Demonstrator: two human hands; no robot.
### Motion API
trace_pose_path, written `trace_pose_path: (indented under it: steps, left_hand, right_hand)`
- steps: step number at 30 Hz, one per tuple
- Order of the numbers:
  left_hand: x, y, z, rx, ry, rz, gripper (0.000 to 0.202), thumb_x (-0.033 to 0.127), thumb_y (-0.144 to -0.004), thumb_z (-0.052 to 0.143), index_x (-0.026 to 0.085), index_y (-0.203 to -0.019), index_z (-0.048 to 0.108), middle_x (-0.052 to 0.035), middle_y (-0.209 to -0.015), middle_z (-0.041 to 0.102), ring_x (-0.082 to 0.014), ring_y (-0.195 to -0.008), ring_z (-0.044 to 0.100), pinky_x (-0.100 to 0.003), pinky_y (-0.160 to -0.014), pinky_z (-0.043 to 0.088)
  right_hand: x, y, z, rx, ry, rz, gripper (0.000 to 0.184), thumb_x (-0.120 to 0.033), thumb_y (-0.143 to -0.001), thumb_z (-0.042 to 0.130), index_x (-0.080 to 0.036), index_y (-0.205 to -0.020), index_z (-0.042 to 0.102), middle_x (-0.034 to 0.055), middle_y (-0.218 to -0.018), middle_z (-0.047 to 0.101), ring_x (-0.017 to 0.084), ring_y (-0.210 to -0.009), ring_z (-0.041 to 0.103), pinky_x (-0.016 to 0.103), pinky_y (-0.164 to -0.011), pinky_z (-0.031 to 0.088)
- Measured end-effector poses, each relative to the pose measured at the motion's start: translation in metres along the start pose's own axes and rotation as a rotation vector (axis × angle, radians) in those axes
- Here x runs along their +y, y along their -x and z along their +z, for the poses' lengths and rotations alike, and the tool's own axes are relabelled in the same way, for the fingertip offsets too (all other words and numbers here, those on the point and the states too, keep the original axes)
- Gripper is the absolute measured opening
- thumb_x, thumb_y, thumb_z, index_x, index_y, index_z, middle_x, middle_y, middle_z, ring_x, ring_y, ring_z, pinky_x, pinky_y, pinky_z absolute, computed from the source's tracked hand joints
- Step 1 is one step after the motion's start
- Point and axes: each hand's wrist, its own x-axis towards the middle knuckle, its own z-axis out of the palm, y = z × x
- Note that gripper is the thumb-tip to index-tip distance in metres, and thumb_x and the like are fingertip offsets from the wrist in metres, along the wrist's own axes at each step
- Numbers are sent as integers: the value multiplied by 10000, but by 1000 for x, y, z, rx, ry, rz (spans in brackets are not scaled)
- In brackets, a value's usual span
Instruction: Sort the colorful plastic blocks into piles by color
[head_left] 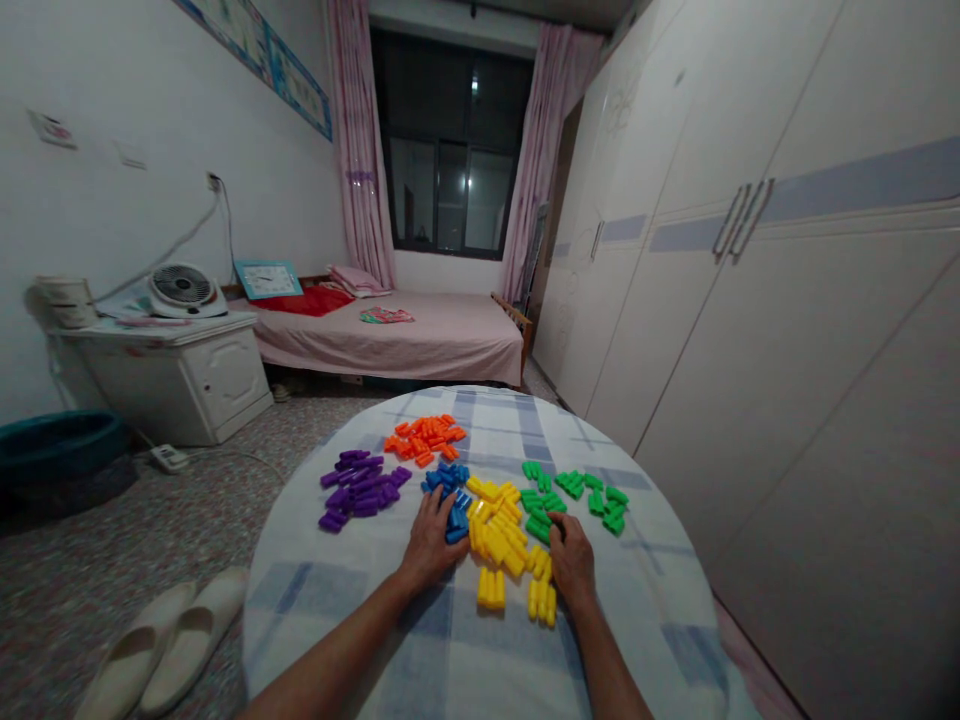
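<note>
Small plastic pieces lie sorted by colour on a round table (480, 650) covered with a checked cloth. My left hand (431, 545) rests palm down at the blue pieces (450, 490), its fingers spread over them. My right hand (571, 560) lies flat at the right edge of the yellow pieces (499, 535), with fingertips touching the green pieces (574, 492). Neither hand visibly grips a piece. A purple heap (361, 487) sits at the left and an orange heap (425, 438) at the far side.
White wardrobe doors (750, 330) run along the right. A pink bed (420, 335) stands under the dark window at the back. A white cabinet (187, 375) with a fan is at the left, and a pair of white slippers (161, 640) lies on the floor.
</note>
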Motion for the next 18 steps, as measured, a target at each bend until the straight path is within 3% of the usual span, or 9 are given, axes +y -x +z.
trace_pose_path:
  steps: [4, 7, 10, 12, 14, 18]
  left_hand:
    - [11, 8, -11, -32, 13, 50, 700, 350, -713, 639, 187, -1362, 431, -149, -1463, 346, -354, -1346, 320, -538, -1085, 307]
    - [21, 35, -33, -54, -57, 269, 728, 416, -777, 594, 236, -1430, 325, -132, -1515, 266, -355, -1379, 254, -563, -1097, 265]
    - [33, 64, -57, -245, -119, 582, 814, 569, -741, 607, 312, -1442, 282, -87, -1535, 238, -369, -1382, 239, -588, -1098, 232]
    - [40, 76, -65, -375, -141, 699, 813, 623, -718, 608, 348, -1422, 309, -55, -1535, 248, -359, -1376, 260, -579, -1103, 229]
    - [42, 78, -63, -416, -163, 700, 744, 582, -743, 610, 354, -1399, 346, -46, -1537, 247, -344, -1379, 263, -563, -1106, 233]
    - [38, 53, -39, -308, -230, 531, 605, 346, -812, 586, 319, -1382, 384, -83, -1510, 302, -318, -1391, 243, -542, -1104, 241]
  right_hand:
    - [0, 0, 0, 8, -6, 1, 323, -297, -788, 379, -174, -928, 642, 79, -931, 655, 207, -895, 605, 337, -847, 463]
    - [-2, 0, -1, 1, -13, 0, 323, -303, -788, 377, -175, -918, 644, 82, -924, 656, 208, -890, 607, 333, -839, 465]
    - [-4, 0, -2, -6, -12, 4, 335, -313, -785, 374, -172, -922, 644, 87, -933, 659, 215, -899, 609, 349, -852, 461]
    - [-5, 0, -2, -10, -9, 12, 343, -317, -781, 371, -168, -926, 643, 89, -941, 658, 222, -908, 608, 361, -859, 459]
    - [-4, -1, -3, -17, -9, 16, 346, -316, -780, 368, -164, -930, 641, 90, -946, 656, 224, -915, 606, 364, -861, 459]
    - [-2, -1, -2, -21, -10, 12, 341, -309, -779, 371, -169, -933, 641, 87, -953, 661, 218, -920, 610, 352, -860, 464]
